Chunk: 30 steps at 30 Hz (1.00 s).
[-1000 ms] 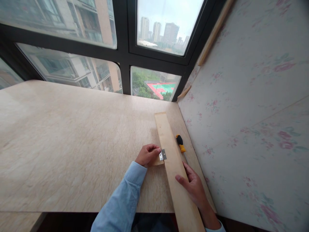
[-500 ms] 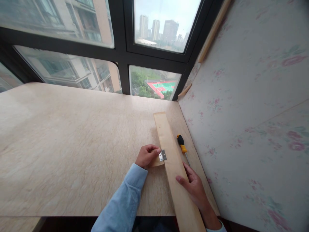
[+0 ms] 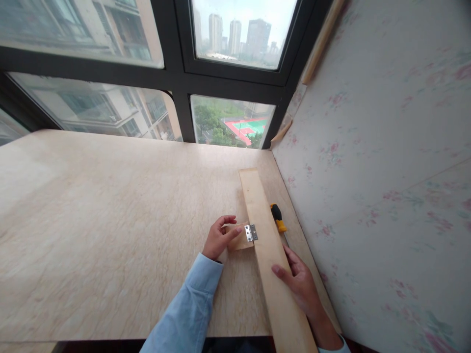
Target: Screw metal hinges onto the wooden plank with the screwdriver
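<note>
A long pale wooden board [image 3: 270,260] slants from the near edge toward the window, its near end past the edge of the stone top. My right hand [image 3: 300,277] grips its right side, thumb on top, fingers partly hidden beneath. A small silver hinge [image 3: 251,233] lies with one leaf on the board and the other over a short wooden piece [image 3: 241,241] at its left. My left hand [image 3: 219,238] is at that short piece, thumb over it and fingers apart, just left of the hinge. A black-and-yellow screwdriver [image 3: 278,219] lies right of the board, its shaft partly hidden.
The beige stone-look top [image 3: 110,220] extends far to the left. Dark window frames [image 3: 178,108] border it at the back, and a flower-patterned wall [image 3: 368,196] stands close on the right. Some loose wallpaper [image 3: 282,133] peels at the corner.
My left thumb and fingers have spread and drawn back left from the hinge, showing more of it and the short piece. My right hand keeps its hold on the board. The view has shifted slightly.
</note>
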Each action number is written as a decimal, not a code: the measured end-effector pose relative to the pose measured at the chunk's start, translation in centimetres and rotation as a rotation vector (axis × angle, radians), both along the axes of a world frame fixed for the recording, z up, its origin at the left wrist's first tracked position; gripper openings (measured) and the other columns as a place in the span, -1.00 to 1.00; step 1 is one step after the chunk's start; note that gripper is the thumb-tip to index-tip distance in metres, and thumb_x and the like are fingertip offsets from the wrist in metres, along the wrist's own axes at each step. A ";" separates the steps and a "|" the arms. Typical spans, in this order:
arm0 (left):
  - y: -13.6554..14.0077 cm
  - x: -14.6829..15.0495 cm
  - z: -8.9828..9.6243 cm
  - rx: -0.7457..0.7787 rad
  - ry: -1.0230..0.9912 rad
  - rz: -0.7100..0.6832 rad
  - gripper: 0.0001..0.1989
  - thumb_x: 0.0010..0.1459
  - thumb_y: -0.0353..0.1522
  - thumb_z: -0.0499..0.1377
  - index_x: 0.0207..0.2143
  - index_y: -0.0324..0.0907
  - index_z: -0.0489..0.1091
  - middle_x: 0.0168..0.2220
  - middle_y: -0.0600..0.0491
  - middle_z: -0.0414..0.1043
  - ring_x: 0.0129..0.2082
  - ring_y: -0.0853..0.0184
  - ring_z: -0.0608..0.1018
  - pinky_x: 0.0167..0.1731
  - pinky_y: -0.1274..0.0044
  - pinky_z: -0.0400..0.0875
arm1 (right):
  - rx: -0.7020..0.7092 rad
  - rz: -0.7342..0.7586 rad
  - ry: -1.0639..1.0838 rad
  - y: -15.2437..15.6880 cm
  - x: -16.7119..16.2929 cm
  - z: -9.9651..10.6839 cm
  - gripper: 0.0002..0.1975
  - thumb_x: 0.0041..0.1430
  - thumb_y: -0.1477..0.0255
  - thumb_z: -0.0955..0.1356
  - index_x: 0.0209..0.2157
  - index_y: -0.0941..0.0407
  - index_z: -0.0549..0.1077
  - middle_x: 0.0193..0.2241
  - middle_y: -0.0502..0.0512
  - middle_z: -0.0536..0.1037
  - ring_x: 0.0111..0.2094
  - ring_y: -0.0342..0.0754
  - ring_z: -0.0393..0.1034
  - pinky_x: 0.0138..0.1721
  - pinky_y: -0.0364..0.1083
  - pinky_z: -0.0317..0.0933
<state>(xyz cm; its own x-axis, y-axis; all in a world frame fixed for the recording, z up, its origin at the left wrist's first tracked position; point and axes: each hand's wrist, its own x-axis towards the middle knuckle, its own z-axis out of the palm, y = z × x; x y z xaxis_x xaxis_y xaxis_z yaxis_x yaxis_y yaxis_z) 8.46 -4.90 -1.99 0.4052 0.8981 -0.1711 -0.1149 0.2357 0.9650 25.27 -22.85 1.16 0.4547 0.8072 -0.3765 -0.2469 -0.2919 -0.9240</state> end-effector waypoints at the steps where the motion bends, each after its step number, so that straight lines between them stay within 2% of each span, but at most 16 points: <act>1: 0.0 0.0 0.0 -0.012 -0.006 0.010 -0.42 -0.19 -0.19 0.46 -0.10 -0.23 0.47 -0.12 -0.12 0.50 -0.21 0.24 0.57 -0.22 0.44 0.48 | 0.001 0.003 0.008 0.2 0.1 0.1 -0.16 -0.13 0.17 0.57 0.18 0.10 0.34 -0.08 0.22 0.63 -0.15 0.21 0.56 -0.24 0.08 0.48; 5: -0.2 -0.1 0.2 -0.046 -0.015 0.027 -0.31 -0.23 -0.22 0.48 -0.02 -0.21 0.40 0.06 -0.19 0.39 -0.17 0.16 0.59 -0.22 0.38 0.53 | 0.013 -0.026 0.011 1.0 0.3 0.3 -0.18 -0.15 0.16 0.57 0.16 0.10 0.36 0.00 0.24 0.59 -0.12 0.21 0.55 -0.22 0.08 0.49; 8: -0.4 0.0 0.2 -0.004 0.006 0.014 -0.27 -0.19 -0.24 0.46 0.05 -0.21 0.33 0.09 -0.21 0.36 -0.17 0.15 0.59 -0.23 0.36 0.55 | 0.016 -0.052 0.010 1.6 0.4 0.3 -0.17 -0.16 0.14 0.57 0.15 0.10 0.38 0.04 0.25 0.56 -0.08 0.21 0.54 -0.19 0.08 0.48; 11: -0.4 0.1 -0.2 0.041 0.002 0.026 -0.24 -0.15 -0.24 0.44 0.10 -0.19 0.27 0.11 -0.22 0.32 -0.06 0.12 0.56 -0.15 0.33 0.56 | 0.016 -0.058 0.003 2.1 0.4 0.2 -0.17 -0.18 0.13 0.57 0.14 0.11 0.39 0.02 0.26 0.58 -0.07 0.23 0.54 -0.18 0.10 0.47; 15: -0.4 0.1 -1.1 0.085 -0.005 0.046 -0.27 -0.13 -0.25 0.42 0.10 -0.14 0.28 0.25 -0.21 0.13 0.08 0.06 0.48 -0.07 0.26 0.54 | 0.005 -0.070 -0.038 2.7 0.3 -0.2 -0.17 -0.18 0.13 0.57 0.14 0.11 0.39 -0.01 0.25 0.60 -0.08 0.21 0.54 -0.16 0.09 0.46; 19: -0.3 0.2 -2.0 0.166 0.008 0.057 -0.31 -0.10 -0.27 0.40 0.10 -0.15 0.29 0.30 -0.20 0.05 0.22 0.03 0.35 0.12 0.19 0.39 | -0.011 -0.048 -0.091 3.1 0.4 -0.8 -0.19 -0.13 0.13 0.54 0.15 0.14 0.36 -0.03 0.26 0.60 -0.08 0.21 0.54 -0.15 0.09 0.45; 23: -0.3 0.2 -2.7 0.308 0.056 0.083 -0.36 -0.07 -0.30 0.38 0.09 -0.15 0.34 0.27 -0.18 0.09 0.28 0.03 0.26 0.21 0.16 0.27 | -0.042 0.022 -0.251 3.3 0.9 -1.2 -0.27 -0.04 0.12 0.49 0.14 0.14 0.38 0.01 0.26 0.58 -0.02 0.22 0.50 -0.08 0.11 0.42; 30: -0.2 0.3 -3.3 0.378 0.060 0.086 -0.43 -0.01 -0.28 0.34 0.08 -0.15 0.36 0.22 -0.19 0.18 0.26 0.04 0.30 0.17 0.15 0.32 | -0.117 0.148 -0.604 3.4 1.4 0.4 -0.47 0.09 0.19 0.40 0.08 0.11 0.45 -0.03 0.22 0.60 -0.05 0.22 0.51 -0.01 0.16 0.35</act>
<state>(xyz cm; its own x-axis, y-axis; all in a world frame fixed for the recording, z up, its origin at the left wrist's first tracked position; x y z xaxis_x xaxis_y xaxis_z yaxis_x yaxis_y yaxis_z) 8.81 -5.10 -5.25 0.3255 0.9325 0.1565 -0.0590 -0.1452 0.9876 26.68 -19.49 1.61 0.5015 0.8466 -0.1782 0.3586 -0.3908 -0.8478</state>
